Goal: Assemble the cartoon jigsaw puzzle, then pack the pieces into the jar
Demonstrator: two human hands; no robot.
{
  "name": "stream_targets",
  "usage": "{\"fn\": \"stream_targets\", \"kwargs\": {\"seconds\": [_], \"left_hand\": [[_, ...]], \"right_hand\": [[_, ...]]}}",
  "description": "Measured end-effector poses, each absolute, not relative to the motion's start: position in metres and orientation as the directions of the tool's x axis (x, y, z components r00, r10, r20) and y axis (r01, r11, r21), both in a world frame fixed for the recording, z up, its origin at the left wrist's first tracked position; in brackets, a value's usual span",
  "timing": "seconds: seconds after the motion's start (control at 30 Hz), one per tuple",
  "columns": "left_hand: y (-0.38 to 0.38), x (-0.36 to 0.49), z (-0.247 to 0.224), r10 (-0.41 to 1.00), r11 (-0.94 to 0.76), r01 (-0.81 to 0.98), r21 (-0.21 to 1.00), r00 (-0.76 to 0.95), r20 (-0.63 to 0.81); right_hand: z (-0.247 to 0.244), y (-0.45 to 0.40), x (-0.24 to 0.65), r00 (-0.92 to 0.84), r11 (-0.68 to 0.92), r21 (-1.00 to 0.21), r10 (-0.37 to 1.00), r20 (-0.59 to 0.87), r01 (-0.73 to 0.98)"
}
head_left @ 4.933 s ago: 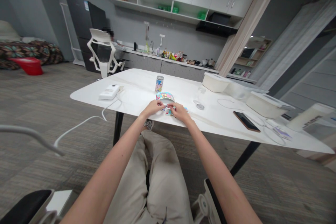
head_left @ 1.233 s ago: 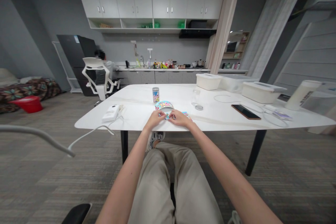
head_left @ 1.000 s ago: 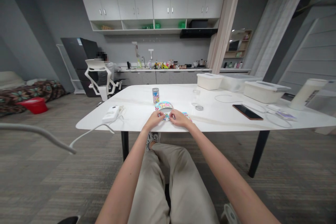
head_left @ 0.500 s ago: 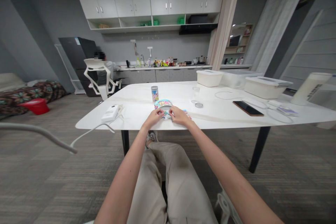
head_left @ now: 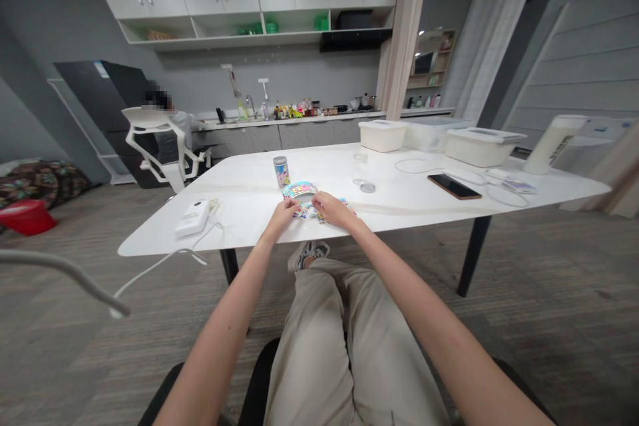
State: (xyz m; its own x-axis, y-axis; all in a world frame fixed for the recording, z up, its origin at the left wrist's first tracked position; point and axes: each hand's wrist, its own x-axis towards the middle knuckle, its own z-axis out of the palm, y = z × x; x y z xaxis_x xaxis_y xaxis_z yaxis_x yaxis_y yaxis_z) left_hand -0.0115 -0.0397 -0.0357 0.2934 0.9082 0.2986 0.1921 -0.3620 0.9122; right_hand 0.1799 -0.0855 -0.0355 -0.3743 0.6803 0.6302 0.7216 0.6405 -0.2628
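View from the head camera, as I follow it from a distance: my left hand (head_left: 283,216) and right hand (head_left: 332,208) work at the near edge of a white table (head_left: 239,183), slightly apart from each other. The fingertips of each are drawn close together beside small multicoloured pieces (head_left: 304,212); at this scale I cannot tell whether either hand has a piece clamped. These pieces lie on the tabletop in the gap between the hands, and just beyond them sits an arched, brightly printed band (head_left: 300,188), its hollow facing the near side. A further patterned patch (head_left: 348,205) shows at the right, partly covered by my right hand. Farther off, just behind the band and to its left, stands an upright printed can (head_left: 281,172) with a silvery top. To the right of the band are a clear container (head_left: 359,168) and, just nearer, a round lid (head_left: 368,188). At the table's left lies a white device (head_left: 193,218) with a cable; at its right, a dark phone (head_left: 454,186) lies flat, nearer than the white bins (head_left: 382,136) and a pale bottle (head_left: 555,144). At the far left, a person (head_left: 182,128) sits in a white-framed chair (head_left: 144,118).
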Motion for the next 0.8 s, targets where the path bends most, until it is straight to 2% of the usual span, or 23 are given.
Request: {"fn": "stream_targets", "kwargs": {"seconds": [0.13,0.3,0.5,0.8], "left_hand": [[-0.042,-0.011,-0.038,0.923,-0.380,0.248,0.891,0.167,0.347],[-0.047,-0.012,-0.035,0.931,-0.364,0.227,0.903,0.089,0.353],[-0.045,-0.017,-0.038,0.915,-0.373,0.255,0.892,-0.057,0.399],[-0.054,-0.017,-0.032,0.932,-0.355,0.462,0.812,0.110,0.345]], "right_hand": [[-0.037,-0.085,0.181,-0.341,0.604,-0.280,0.709,0.618,0.746],[-0.037,-0.084,0.181,-0.283,0.563,-0.313,0.730,0.622,0.765],[-0.036,-0.086,0.182,-0.300,0.535,-0.274,0.750,0.590,0.799],[-0.036,-0.087,0.182,-0.312,0.505,-0.271,0.789,0.529,0.819]]}}
